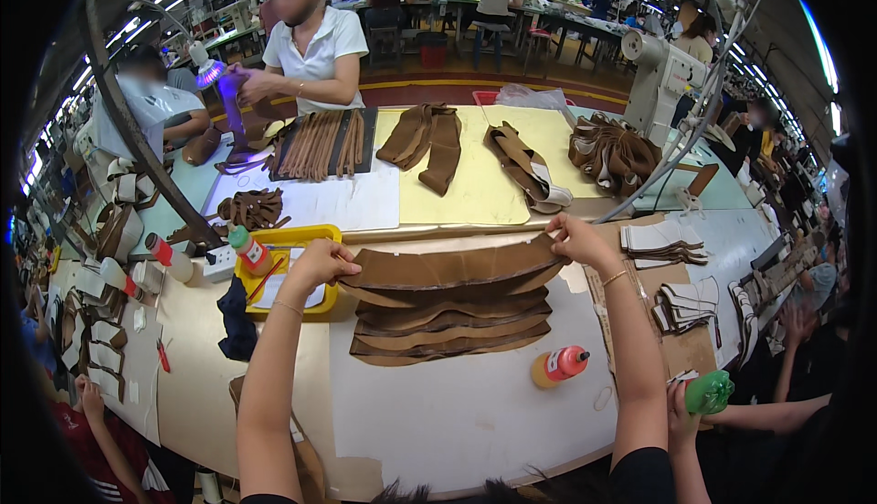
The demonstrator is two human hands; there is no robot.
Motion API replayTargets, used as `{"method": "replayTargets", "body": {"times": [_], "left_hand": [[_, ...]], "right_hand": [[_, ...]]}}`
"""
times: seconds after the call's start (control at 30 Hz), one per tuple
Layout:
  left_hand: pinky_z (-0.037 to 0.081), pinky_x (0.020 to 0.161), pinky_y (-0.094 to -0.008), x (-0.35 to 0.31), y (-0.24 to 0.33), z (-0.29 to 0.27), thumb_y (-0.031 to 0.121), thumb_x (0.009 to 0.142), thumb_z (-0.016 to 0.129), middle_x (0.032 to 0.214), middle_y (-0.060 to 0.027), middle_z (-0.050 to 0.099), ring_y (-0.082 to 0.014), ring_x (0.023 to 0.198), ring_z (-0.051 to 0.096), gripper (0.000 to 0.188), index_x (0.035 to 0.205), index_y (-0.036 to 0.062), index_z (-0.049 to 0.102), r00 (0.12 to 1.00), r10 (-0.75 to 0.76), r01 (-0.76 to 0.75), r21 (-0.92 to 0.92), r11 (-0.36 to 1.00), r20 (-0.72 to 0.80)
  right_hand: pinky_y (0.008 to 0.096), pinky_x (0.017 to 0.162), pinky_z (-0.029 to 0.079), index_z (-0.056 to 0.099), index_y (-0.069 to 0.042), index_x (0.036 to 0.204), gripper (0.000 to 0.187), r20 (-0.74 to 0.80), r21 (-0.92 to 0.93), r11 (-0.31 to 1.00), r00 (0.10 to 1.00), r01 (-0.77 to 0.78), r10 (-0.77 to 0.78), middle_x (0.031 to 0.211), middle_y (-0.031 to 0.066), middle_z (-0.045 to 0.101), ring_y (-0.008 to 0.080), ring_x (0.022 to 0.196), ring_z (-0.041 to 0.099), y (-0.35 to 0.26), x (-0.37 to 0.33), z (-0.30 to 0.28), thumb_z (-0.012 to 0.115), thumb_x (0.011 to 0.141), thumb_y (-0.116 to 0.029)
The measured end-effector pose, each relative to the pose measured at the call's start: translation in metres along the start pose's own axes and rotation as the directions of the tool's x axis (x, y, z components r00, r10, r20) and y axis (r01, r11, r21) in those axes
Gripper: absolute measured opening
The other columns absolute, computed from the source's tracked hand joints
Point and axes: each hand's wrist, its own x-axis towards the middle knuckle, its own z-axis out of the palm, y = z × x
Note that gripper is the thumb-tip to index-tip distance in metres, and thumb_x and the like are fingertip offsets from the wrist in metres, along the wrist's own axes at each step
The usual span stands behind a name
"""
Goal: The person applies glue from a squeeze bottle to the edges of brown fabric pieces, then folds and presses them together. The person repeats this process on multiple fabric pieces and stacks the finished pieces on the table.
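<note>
My left hand pinches the left end of a long brown leather strip, and my right hand pinches its right end. The strip is stretched between them, slightly curved, with a dark seam along its lower edge. Below it several similar brown strips lie overlapped in rows on a white sheet. To the right of those rows stands a squeeze bottle with a red top and yellowish contents. Close to my left hand is a yellow tray holding a green-capped bottle and a red pen-like tool.
Brown strips and a bundled pile lie across the far table. A sewing machine stands far right. White-edged pieces are stacked at right, near another person's hand with a green bottle. A dark cloth lies left.
</note>
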Motion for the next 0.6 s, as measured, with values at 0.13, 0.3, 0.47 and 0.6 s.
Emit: {"method": "replayTargets", "body": {"times": [0.13,0.3,0.47,0.6], "left_hand": [[0.040,0.041,-0.0240,0.027,-0.017,0.010,0.009,0.070,0.074,0.059,-0.0035,0.057,-0.0101,0.047,0.051,0.017,0.075,-0.0002,0.061,1.000,-0.022,0.023,0.110,0.994,-0.011],[0.042,0.043,-0.0269,0.043,-0.031,0.022,0.008,0.071,0.073,0.059,-0.0059,0.058,-0.0125,0.048,0.053,0.015,0.076,-0.0018,0.062,0.998,-0.048,0.057,0.229,0.972,-0.045],[0.046,0.051,-0.0302,0.059,-0.045,0.022,0.009,0.071,0.071,0.063,-0.0108,0.061,-0.0175,0.054,0.058,0.016,0.081,-0.0012,0.064,0.996,0.018,0.007,0.284,0.959,-0.083],[0.049,0.062,-0.0327,0.062,-0.043,0.022,0.010,0.069,0.072,0.069,-0.0148,0.064,-0.0227,0.065,0.063,0.018,0.082,-0.0008,0.065,0.983,0.096,-0.029,0.388,0.921,-0.154]], "right_hand": [[0.0301,0.055,0.049,0.053,-0.001,0.099,0.031,0.012,0.020,0.999,0.999,-0.032,0.032,0.072,0.0078,0.060,0.0165,0.063,0.058,0.024,0.021,0.023,0.062,0.070,0.001],[0.0299,0.059,0.049,0.055,-0.001,0.100,0.031,0.015,0.027,0.996,0.997,-0.080,0.079,0.073,0.0085,0.061,0.0171,0.066,0.059,0.032,0.037,0.042,0.062,0.070,0.001],[0.0304,0.063,0.048,0.058,-0.002,0.097,0.029,0.004,0.024,0.998,0.999,-0.049,0.049,0.073,0.0087,0.062,0.0178,0.067,0.059,0.052,0.052,0.052,0.064,0.068,-0.001],[0.0313,0.068,0.048,0.060,-0.002,0.094,0.026,-0.022,-0.042,0.999,1.000,0.003,-0.003,0.076,0.0093,0.063,0.0199,0.072,0.061,0.039,0.056,0.057,0.065,0.068,-0.001]]}}
